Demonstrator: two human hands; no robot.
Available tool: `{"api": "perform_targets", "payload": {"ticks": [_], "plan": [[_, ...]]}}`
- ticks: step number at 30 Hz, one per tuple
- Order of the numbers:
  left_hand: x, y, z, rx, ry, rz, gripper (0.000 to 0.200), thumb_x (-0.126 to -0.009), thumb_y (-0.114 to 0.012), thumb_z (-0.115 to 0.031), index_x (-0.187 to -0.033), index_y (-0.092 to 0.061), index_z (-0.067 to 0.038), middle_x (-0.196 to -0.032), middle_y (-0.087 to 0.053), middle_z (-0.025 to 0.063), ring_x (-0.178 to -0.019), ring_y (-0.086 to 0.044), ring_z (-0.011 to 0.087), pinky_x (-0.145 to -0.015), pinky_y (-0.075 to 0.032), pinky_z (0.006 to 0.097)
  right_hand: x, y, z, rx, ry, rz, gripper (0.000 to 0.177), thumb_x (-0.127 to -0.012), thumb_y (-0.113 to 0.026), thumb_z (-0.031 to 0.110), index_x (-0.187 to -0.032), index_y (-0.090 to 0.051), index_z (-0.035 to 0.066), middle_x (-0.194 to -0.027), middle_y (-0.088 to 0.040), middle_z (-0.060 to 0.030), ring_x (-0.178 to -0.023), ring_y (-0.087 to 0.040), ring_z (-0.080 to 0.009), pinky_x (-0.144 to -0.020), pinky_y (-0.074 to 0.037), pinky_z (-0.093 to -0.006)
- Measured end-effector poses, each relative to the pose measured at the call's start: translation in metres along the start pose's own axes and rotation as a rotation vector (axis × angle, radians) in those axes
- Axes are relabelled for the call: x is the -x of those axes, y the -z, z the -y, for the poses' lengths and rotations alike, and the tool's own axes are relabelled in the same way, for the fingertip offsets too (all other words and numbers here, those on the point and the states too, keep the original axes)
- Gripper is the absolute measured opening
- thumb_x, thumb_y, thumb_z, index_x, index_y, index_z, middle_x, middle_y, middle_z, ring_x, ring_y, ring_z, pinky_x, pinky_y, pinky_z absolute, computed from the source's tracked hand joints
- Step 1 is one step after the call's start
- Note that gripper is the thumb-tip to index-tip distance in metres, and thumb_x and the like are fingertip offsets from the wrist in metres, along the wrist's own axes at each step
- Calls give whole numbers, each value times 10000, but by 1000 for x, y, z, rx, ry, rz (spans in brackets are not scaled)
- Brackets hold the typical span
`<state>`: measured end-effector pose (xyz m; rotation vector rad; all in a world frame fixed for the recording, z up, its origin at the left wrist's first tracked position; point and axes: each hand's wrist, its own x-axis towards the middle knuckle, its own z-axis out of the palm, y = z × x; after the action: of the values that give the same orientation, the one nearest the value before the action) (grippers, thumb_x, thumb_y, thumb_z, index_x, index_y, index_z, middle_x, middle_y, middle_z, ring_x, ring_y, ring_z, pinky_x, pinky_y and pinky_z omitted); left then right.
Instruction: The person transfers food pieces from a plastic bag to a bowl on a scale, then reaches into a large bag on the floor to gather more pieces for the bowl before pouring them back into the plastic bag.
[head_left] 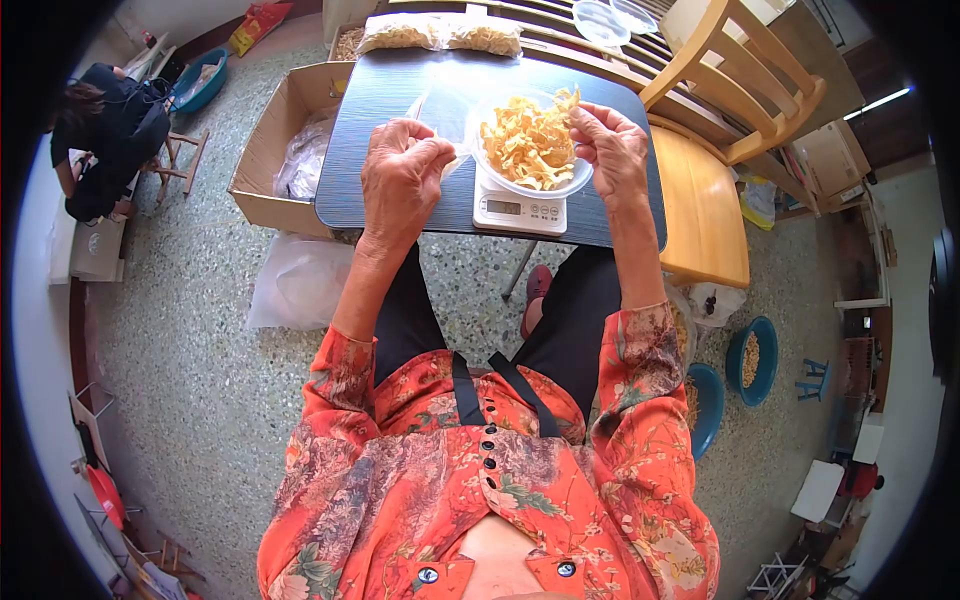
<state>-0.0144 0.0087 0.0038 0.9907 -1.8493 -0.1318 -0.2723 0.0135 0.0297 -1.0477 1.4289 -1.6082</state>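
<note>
A clear round bowl (575, 183) heaped with pale yellow dried pieces (530, 140) stands on a white kitchen scale (520, 212). My right hand (612, 145) is at the bowl's right rim, its thumb and fingers pinching one of the dried pieces. Left of the bowl, my left hand (405, 175) is closed, thumb against fingers, at the lower part of a clear plastic bag (445, 105) that lies on the dark table. Its fingertips touch the bag. The scale's display faces me, but its digits are too small to read.
Two filled bags (440, 34) lie at the far edge of the table (350, 130). A cardboard box (262, 150) with plastic bags stands at left, a wooden chair (700, 210) at right. Blue basins (752, 360) sit on the floor. Another person (110, 130) sits at far left.
</note>
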Motion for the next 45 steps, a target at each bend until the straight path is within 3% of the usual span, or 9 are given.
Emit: {"api": "perform_targets", "payload": {"ticks": [7, 10, 13, 19, 24, 27, 34, 40, 45], "plan": [[3, -6, -1, -16, -12, -3, 124, -744, -786, -65, -863, -764, -93, -939, -628, 80, -943, -585, 270, -797, -486, 382, 32, -71, 22, -151, 101, 135, 201, -893, -743, 104, -990, -679, -59, -821, -719, -120, -660, -687, -118, -501, -540, -206], [2, -4, -3, -17, -18, -9, 127, -741, -789, -66, -863, -762, -91, -936, -627, 81, -942, -586, 271, -802, -484, 383, 34, -91, 15, 53, 136, 214, 228, -886, -765, 138, -958, -668, -55, -808, -720, -118, -622, -689, -123, -479, -517, -212], [0, 0, -3, -25, -7, -17, 121, -744, -788, -62, -860, -764, -88, -929, -628, 77, -934, -587, 265, -806, -483, 380, 38, -96, 14, 233, 265, 71, 214, -906, -755, 179, -953, -684, -18, -763, -700, -92, -605, -664, -122, -494, -508, -239], [2, 4, 18, 94, 136, -131, 121, -771, -805, -62, -888, -776, -74, -943, -638, 64, -933, -601, 224, -801, -500, 336, 0, -40, -4, 569, 491, -58, 146, -886, -743, 132, -964, -712, 13, -773, -716, -72, -631, -656, -147, -601, -546, -290], [2, 5, 6, -38, -64, -47, 143, -724, -802, -53, -854, -758, -94, -917, -634, 60, -914, -591, 253, -798, -486, 367, -25, -19, -6, 999, 558, 163, 229, -876, -730, 197, -1065, -723, 67, -1022, -729, -98, -872, -707, -237, -845, -553, -383], [3, 5, 8, 1, -8, -65, 140, -726, -801, -56, -854, -755, -92, -908, -629, 56, -911, -589, 253, -792, -487, 366, -34, -21, -12, 1144, 656, 222, 360, -866, -747, 294, -1164, -700, 98, -1042, -734, -103, -845, -697, -217, -820, -560, -377], [2, 9, 5, -31, -17, -18, 121, -762, -802, -70, -878, -772, -72, -927, -647, 49, -908, -601, 231, -786, -486, 357, -38, -36, -9, 1268, 437, 291, 429, -846, -744, 332, -1214, -668, 126, -1095, -721, -137, -995, -701, -264, -877, -551, -420], [0, 5, 6, -2, -21, -47, 124, -734, -797, -56, -848, -755, -83, -899, -634, 52, -906, -590, 252, -787, -487, 364, -36, -31, -14, 1241, 445, 254, 241, -869, -715, 196, -1092, -705, 104, -932, -745, -112, -852, -728, -254, -821, -573, -398], [0, 3, 2, -9, -21, -29, 115, -763, -796, -62, -875, -772, -72, -908, -644, 53, -899, -601, 235, -782, -486, 358, -35, -27, -18, 1217, 660, 246, 80, -904, -654, 95, -952, -712, 68, -877, -745, -110, -809, -730, -253, -777, -577, -358]]}}
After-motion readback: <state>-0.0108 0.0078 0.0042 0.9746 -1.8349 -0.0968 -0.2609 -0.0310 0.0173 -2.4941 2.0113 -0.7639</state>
